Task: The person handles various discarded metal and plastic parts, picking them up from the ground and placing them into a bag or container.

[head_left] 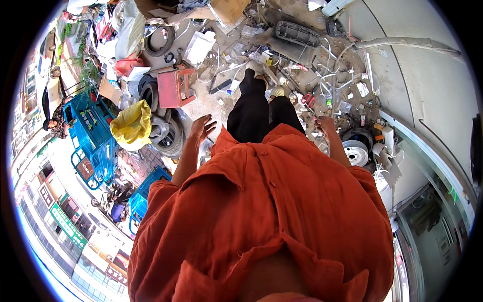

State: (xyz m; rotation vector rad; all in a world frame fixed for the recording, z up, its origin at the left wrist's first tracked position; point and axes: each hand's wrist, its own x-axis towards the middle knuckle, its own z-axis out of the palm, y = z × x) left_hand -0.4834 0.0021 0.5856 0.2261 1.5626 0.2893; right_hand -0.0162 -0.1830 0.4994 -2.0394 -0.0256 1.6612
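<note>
Both of my arms hang at my sides, out from my orange-red shirt (271,171). My left hand (202,128) holds nothing, and its loosely curled fingers are apart. It is nearest to a stack of tyres (173,136) and a red wooden stool (170,88) beyond them. Nothing shows in my right hand (326,126) either; its fingers stretch a little forward, apart. Just ahead of that hand a pair of red-handled scissors (308,100) lies on the littered ground. A white wheel rim (355,153) sits close to my right forearm.
Scraps, cables and plastic pieces cover the ground around my feet. A yellow sack (132,126) and a blue cargo tricycle (93,136) stand at left, with a person (59,121) beyond. Far ahead are a cardboard box (227,10) and a grey plastic casing (297,33). A wall runs along the right.
</note>
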